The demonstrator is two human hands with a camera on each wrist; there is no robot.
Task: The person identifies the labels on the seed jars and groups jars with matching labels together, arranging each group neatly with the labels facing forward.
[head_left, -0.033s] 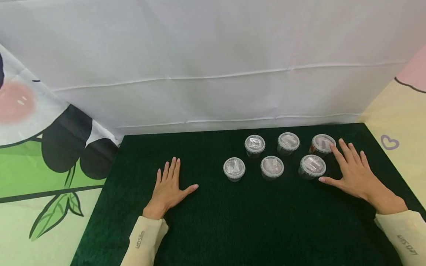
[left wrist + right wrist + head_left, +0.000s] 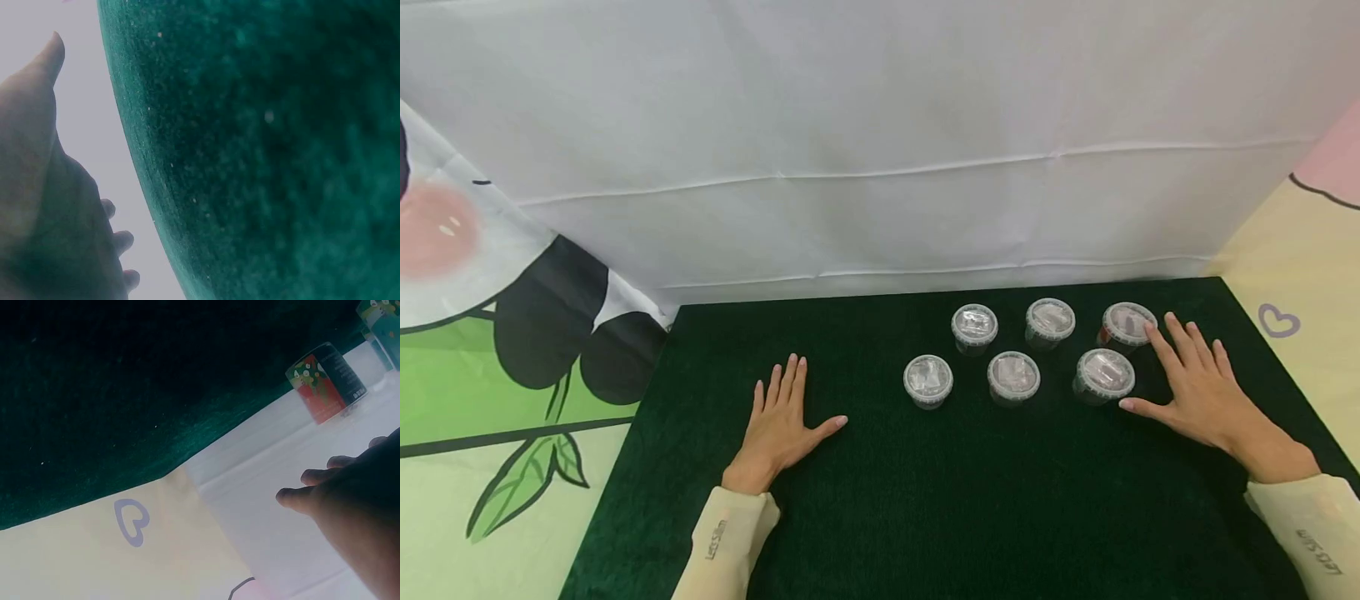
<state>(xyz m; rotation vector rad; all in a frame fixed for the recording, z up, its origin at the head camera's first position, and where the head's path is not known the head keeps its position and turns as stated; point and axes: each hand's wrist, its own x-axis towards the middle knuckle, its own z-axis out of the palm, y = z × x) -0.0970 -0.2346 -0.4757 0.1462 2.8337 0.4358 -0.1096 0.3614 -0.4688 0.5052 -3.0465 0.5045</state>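
My left hand (image 2: 777, 429) is held over the left part of the dark green cloth, palm down, fingers straight and thumb out to the side; it holds nothing. To the right, my right hand (image 2: 1201, 393) spreads its fingers beside the lidded clear plastic tubs. Its index fingertip overlaps the rim of the back right tub (image 2: 1126, 323), and its thumb tip is close to the front right tub (image 2: 1103, 375). Front middle tub (image 2: 1013, 377) and front left tub (image 2: 928, 379) stand farther left. A red and dark label shows on one tub (image 2: 325, 387) in the right wrist view.
Behind the front row stand the back left tub (image 2: 974, 323) and back middle tub (image 2: 1050, 320), both upright. A green cloth (image 2: 880, 508) covers the table. White fabric (image 2: 880, 167) hangs at the back, with printed cartoon panels at both sides.
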